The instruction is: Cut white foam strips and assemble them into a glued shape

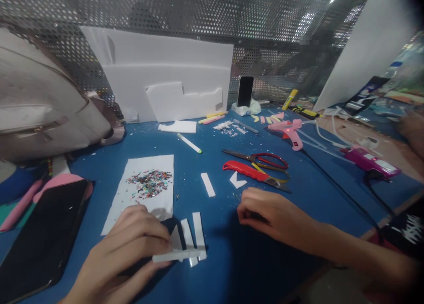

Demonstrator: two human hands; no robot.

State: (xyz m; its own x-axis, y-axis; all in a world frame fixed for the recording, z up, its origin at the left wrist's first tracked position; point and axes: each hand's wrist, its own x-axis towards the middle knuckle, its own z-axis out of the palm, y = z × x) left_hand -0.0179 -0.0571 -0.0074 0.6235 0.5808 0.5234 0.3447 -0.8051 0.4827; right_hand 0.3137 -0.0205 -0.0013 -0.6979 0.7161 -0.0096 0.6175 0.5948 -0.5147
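Observation:
Between the thumb and fingers of my left hand (129, 251) is a thin white foam strip (175, 255), held level above the blue table. Under and just beyond its tip, more white strips (199, 235) lie side by side. My right hand (265, 211) rests on the table with curled fingers; their inside is hidden. Just past it are a white V-shaped piece (237, 180) and a red-handled cutter (247, 169) with its blade out. A single white strip (208, 184) lies between the hands. A white sheet (119, 207) beside my left hand bears a heap of colourful bits.
Scissors (261, 158) lie behind the cutter. A pink glue gun (288, 131) and a purple one (371, 162) trail cables on the right. A black phone (43, 237) and a bag (43, 100) occupy the left. White boards (172, 52) lean at the back. Another person's hand (412, 127) shows far right.

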